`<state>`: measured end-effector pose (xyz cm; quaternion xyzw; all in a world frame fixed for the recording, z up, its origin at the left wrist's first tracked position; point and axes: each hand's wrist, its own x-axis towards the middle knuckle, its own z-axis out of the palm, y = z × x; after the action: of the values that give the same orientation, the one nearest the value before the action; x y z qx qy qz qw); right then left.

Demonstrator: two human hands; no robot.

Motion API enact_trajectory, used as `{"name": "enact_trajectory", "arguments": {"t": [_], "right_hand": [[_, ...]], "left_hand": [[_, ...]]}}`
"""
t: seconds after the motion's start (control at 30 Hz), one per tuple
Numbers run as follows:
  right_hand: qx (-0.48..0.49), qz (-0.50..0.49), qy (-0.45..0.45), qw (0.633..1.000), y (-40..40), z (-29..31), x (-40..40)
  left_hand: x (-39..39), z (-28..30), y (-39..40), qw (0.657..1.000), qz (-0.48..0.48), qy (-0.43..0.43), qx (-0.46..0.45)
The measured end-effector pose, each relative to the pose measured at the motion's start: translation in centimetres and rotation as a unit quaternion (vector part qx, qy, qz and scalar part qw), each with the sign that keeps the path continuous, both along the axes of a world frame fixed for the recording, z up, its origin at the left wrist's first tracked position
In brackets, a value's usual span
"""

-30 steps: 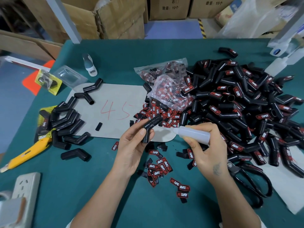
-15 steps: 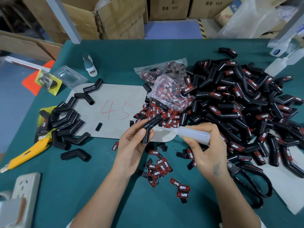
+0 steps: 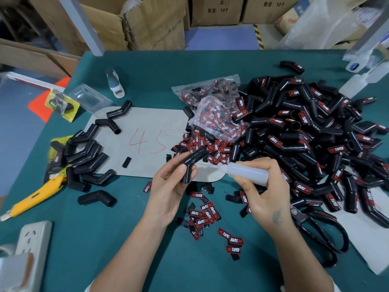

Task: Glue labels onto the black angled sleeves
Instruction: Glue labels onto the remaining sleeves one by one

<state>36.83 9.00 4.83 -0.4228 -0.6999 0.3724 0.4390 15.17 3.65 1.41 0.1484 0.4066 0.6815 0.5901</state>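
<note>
My left hand (image 3: 168, 186) grips one black angled sleeve (image 3: 192, 163) between thumb and fingers, holding it up over the near edge of the grey sheet (image 3: 147, 123) marked 45 in red. My right hand (image 3: 267, 192) is closed around a translucent glue bottle (image 3: 246, 172), its nozzle pointing left toward the bend of that sleeve; I cannot tell whether the tip touches it. Loose red-and-black labels (image 3: 202, 216) lie scattered on the green table (image 3: 105, 239) between and near my wrists, with more heaped just beyond the held sleeve and a clear bag of labels (image 3: 212, 110) farther back. To the right a large pile of labelled sleeves (image 3: 305, 131) spreads across the table. To the left sits a smaller group of plain sleeves (image 3: 84, 152), near a yellow utility knife (image 3: 31, 199). Black scissors (image 3: 320, 232) lie near right, just beside my right wrist.
</note>
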Motion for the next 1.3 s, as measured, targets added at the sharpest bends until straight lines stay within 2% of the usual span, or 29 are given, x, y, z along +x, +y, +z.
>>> {"name": "enact_trajectory", "arguments": {"t": [1.3], "right_hand": [[0.0,-0.042,-0.003,0.999,0.42,0.28,0.43]], "left_hand": [[-0.05,-0.01,0.02,1.0,-0.008,-0.004,0.002]]}}
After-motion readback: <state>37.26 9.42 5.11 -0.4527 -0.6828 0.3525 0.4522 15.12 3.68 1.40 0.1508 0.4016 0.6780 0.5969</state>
